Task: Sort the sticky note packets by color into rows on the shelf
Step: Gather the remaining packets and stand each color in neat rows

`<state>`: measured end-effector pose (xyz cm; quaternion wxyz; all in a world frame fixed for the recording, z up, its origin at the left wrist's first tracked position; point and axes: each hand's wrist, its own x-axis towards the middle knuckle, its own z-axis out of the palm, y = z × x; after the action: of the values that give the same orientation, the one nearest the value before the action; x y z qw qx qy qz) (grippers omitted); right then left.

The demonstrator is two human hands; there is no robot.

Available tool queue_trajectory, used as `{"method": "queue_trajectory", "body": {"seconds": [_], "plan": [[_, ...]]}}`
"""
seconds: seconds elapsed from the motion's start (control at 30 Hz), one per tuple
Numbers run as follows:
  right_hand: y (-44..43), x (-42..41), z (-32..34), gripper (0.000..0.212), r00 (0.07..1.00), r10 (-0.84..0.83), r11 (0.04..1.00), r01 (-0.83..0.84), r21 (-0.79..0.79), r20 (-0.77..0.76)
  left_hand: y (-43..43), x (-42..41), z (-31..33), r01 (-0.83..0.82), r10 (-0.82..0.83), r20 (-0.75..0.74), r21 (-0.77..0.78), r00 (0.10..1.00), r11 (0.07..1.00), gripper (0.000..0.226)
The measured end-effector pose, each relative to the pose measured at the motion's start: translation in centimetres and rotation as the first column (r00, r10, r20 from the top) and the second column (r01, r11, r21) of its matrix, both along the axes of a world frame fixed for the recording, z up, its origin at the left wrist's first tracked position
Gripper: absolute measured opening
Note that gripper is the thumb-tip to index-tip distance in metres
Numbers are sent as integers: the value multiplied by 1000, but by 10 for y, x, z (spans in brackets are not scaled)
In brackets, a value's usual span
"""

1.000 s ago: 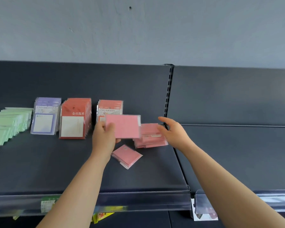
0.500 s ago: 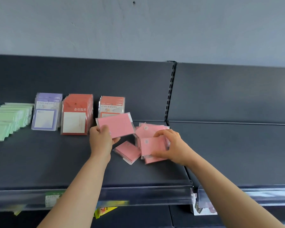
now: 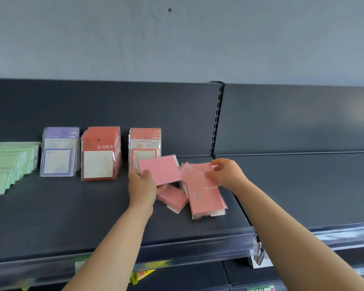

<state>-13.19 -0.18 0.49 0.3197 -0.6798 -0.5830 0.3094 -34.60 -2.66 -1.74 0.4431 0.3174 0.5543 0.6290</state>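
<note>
**Both hands on pink, loose pile underneath**

My left hand [image 3: 142, 190] is gripping one pink packet [image 3: 160, 170], thumb on top and fingers [image 3: 161, 187] curled beneath, tilting it just above the shelf [image 3: 72, 206]. My right hand [image 3: 229, 175] is pinching the upper edge of a second pink packet [image 3: 194, 175] between thumb and fingers [image 3: 218, 163]. Blur is stopping me from telling whether one wrapper or two are caught there.

Under both hands the pink pile [image 3: 206, 202] is lying fanned and askew near the shelf's right end, with a smaller pink stack [image 3: 172, 198] slanting out beside it. Behind my left hand the orange packets [image 3: 145, 143] are standing against the back panel. The red packets [image 3: 101, 153] and purple packets [image 3: 60, 152] are standing further left, and the green packets [image 3: 8, 164] are lying overlapped beyond them.

What I am worrying about is the glossy wrapping. An edge pinch is giving me little hold, so the lifted packet could slide out or drag a neighbour along with it. The pile is sitting close to the seam by the slotted upright [image 3: 218, 118] and not far from the front rail [image 3: 198, 244], so a careless sweep could push packets over either edge. My left packet is also hovering right in front of the orange row, and a bump could topple it forward.
</note>
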Motion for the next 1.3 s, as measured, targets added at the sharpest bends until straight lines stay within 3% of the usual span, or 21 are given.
{"method": "queue_trajectory", "body": {"seconds": [0.1,0.27,0.4,0.53,0.67,0.73,0.8,0.93,1.17,1.3], "plan": [[10,-4,8,51,996,-68,995,72,-75,59,1,6,-4,59,-60,-26,-12,998,998,31],[17,-4,8,32,986,-134,987,124,-98,-104,6,8,-5,71,-72,-31,-28,997,997,26],[22,-4,1,27,958,-208,978,197,-74,-199,7,10,-4,56,-56,-2,-6,998,998,30],[27,-3,-2,25,930,-239,971,230,-66,-278,8,10,0,14,-14,-5,19,1000,1000,19],[29,-6,3,41,986,-89,995,84,-45,-141,12,9,0,17,-17,-40,0,999,1000,20],[31,-9,4,39,995,-40,997,33,-72,-91,13,10,-4,30,-32,-84,-25,996,999,21],[34,-8,5,24,986,-35,996,21,-87,-162,13,9,-4,30,-33,-96,-26,995,999,18],[36,4,6,15,882,-100,995,88,-49,-460,14,5,4,-36,39,-53,50,998,998,20],[34,16,13,13,781,-141,976,212,45,-609,19,5,15,-125,132,-47,119,990,985,14],[31,22,14,13,787,-111,974,209,93,-607,22,8,17,-83,90,-55,121,994,989,21]]}}
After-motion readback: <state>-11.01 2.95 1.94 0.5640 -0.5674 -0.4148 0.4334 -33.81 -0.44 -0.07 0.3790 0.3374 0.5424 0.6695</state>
